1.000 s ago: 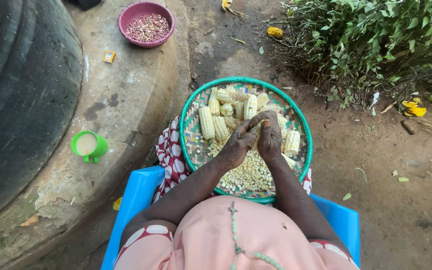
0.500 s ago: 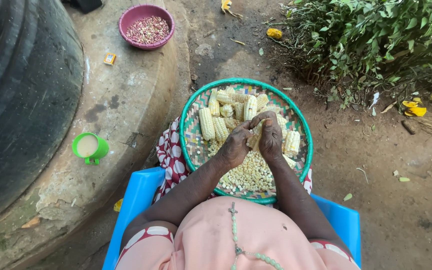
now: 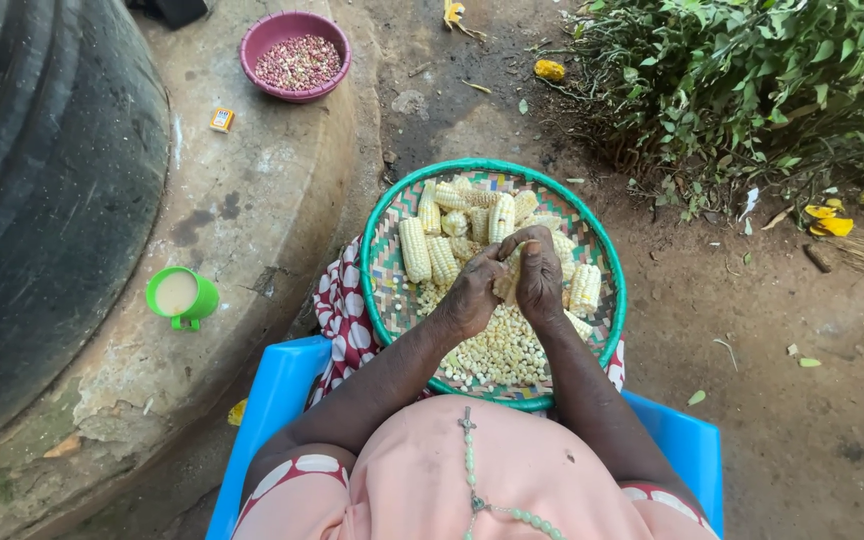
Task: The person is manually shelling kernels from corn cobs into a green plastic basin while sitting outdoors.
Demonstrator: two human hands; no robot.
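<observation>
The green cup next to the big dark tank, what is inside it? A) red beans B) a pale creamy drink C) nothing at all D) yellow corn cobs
B: the green cup on the concrete ledge is filled with a pale, creamy liquid; the reddish beans are in the pink bowl, and the corn cobs lie in the woven basket.

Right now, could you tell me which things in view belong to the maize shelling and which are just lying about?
In use: left hand and right hand gripping one maize cob; woven basket; whole cobs; loose kernels.

Lying about: green cup; pink bowl of beans; small yellow box; black tank.
</observation>
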